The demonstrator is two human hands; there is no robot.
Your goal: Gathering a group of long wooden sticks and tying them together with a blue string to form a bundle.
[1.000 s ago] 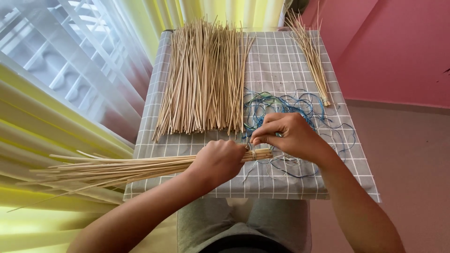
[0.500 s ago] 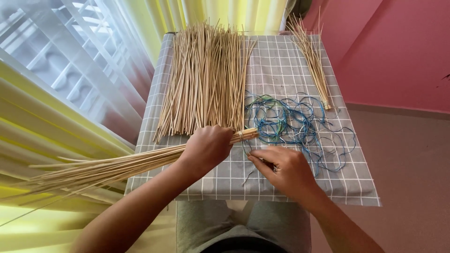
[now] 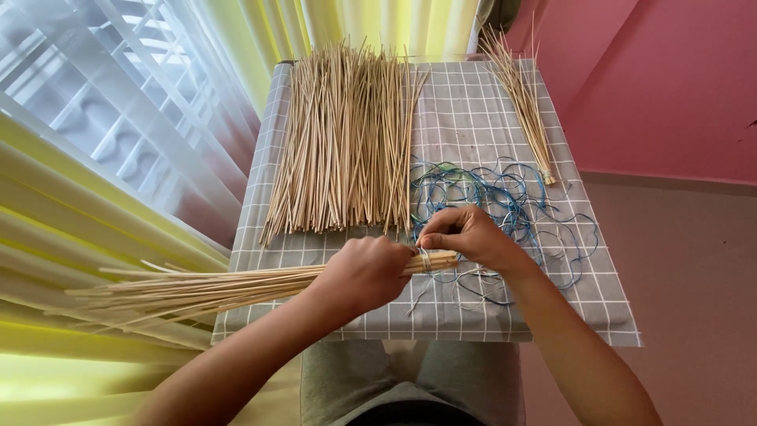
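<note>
Head view: the left hand (image 3: 364,272) grips a bundle of thin sticks (image 3: 197,288) lying across the near edge of the checked table (image 3: 489,118). The right hand (image 3: 465,237) pinches a thread (image 3: 426,259) wrapped around the bundle's end, beside the tangle of blue threads (image 3: 505,197).

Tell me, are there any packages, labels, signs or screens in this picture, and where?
None in view: no package, label, sign or screen.
What is there: a grey checked tablecloth bearing loose pale sticks, a tied stick bundle at its far right, and tangled blue and green string.
The left hand grips a stick bundle; the right hand pinches string at its end.
</note>
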